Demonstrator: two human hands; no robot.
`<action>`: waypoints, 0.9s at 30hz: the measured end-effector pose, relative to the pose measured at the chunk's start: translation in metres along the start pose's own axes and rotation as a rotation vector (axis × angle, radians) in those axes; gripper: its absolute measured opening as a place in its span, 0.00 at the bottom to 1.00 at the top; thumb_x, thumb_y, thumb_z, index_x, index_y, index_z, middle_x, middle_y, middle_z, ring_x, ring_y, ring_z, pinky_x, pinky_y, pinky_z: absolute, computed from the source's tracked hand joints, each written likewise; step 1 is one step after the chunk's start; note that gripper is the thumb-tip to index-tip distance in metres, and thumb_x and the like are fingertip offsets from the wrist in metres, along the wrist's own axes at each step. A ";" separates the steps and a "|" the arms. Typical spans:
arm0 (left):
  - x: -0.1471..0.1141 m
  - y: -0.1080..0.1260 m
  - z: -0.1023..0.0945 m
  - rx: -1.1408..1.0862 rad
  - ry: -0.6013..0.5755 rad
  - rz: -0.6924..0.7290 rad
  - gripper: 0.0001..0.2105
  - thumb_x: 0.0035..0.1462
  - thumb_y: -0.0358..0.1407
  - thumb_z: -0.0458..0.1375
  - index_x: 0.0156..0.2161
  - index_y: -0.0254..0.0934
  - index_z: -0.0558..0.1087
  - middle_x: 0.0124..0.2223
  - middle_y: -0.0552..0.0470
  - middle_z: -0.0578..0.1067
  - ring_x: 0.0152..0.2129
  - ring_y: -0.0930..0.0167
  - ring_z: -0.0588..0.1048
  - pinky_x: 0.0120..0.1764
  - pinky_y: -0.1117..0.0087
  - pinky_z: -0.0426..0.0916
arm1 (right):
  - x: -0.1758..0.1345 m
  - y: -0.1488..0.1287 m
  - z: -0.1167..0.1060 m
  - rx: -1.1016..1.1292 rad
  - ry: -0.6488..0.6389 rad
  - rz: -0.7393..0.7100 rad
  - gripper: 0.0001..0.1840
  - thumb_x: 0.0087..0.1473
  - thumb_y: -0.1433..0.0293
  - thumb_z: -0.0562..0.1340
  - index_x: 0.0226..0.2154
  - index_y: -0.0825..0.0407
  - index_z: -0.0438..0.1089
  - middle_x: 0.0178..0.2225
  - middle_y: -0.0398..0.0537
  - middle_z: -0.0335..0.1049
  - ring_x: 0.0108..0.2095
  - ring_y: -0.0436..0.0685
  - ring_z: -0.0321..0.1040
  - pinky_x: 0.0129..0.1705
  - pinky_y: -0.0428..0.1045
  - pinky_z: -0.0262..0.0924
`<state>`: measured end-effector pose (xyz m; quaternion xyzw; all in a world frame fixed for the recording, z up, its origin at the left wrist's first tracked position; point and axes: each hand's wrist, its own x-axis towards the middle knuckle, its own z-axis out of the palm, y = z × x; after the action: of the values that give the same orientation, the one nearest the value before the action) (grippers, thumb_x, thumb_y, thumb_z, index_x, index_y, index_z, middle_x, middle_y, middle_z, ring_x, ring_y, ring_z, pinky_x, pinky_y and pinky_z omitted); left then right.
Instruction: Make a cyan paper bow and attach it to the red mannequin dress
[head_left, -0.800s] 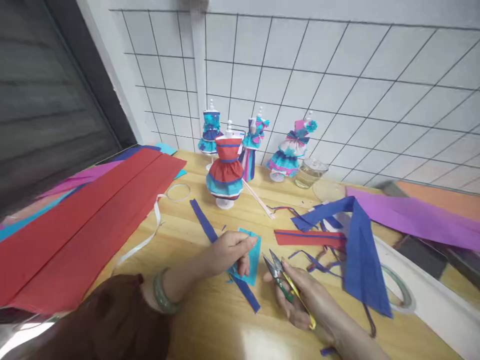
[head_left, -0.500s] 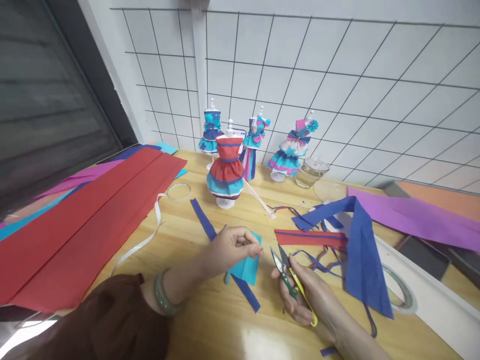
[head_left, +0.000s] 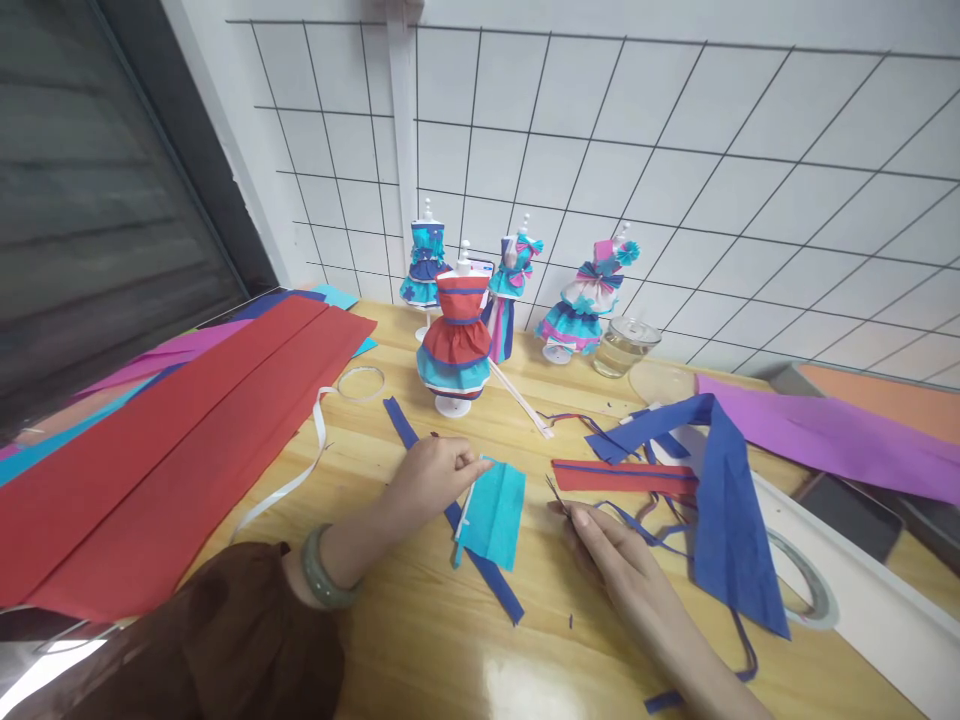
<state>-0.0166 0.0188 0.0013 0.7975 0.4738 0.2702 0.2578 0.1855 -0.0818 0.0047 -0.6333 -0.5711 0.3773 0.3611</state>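
Note:
My left hand [head_left: 435, 478] is closed, thumb and fingers pinched together at the upper left edge of a teal crepe-paper piece [head_left: 501, 515]. Whatever lies in that pinch is too small or hidden to make out. Under the teal piece a narrow blue paper strip [head_left: 495, 583] runs diagonally across the wooden table. My right hand [head_left: 626, 560] is wrapped round small thread snips [head_left: 556, 493], turned edge-on so that only the thin blades show. A red paper band with a blue stripe [head_left: 622, 478] lies just beyond the right hand.
Behind stand a mini dress form in red and teal [head_left: 459, 340] and several others. A glass of liquid [head_left: 626, 348] is at the back. Red paper sheets [head_left: 225, 420] cover the left side; a folded blue strip [head_left: 727, 530] and a tape roll [head_left: 814, 590] lie right.
My left hand has drawn back leftward, uncovering more of the teal piece. My right hand has rolled over, turning the snips from blades spread in view to edge-on.

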 end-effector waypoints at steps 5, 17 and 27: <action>0.003 -0.010 0.010 0.206 0.008 0.061 0.09 0.47 0.41 0.57 0.26 0.37 0.70 0.30 0.52 0.73 0.31 0.69 0.70 0.34 0.71 0.60 | 0.006 0.020 -0.007 -0.533 0.111 -0.104 0.20 0.55 0.61 0.49 0.46 0.53 0.64 0.43 0.55 0.68 0.43 0.64 0.64 0.42 0.55 0.58; 0.004 -0.005 0.016 0.022 -0.022 0.089 0.06 0.51 0.36 0.53 0.27 0.37 0.69 0.30 0.53 0.73 0.32 0.71 0.70 0.36 0.72 0.61 | 0.007 0.028 -0.010 -0.997 0.206 -0.230 0.17 0.55 0.65 0.50 0.44 0.55 0.65 0.37 0.55 0.69 0.35 0.62 0.67 0.33 0.53 0.61; 0.006 -0.005 0.003 -0.105 0.006 -0.040 0.14 0.51 0.33 0.52 0.45 0.37 0.67 0.30 0.52 0.75 0.29 0.71 0.72 0.32 0.72 0.63 | 0.007 0.024 -0.008 -0.936 0.228 -0.448 0.15 0.54 0.66 0.53 0.42 0.54 0.68 0.37 0.55 0.69 0.37 0.62 0.64 0.36 0.55 0.58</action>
<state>-0.0158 0.0258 -0.0032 0.7724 0.4755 0.2918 0.3035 0.2039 -0.0774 -0.0139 -0.6260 -0.7570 -0.0755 0.1713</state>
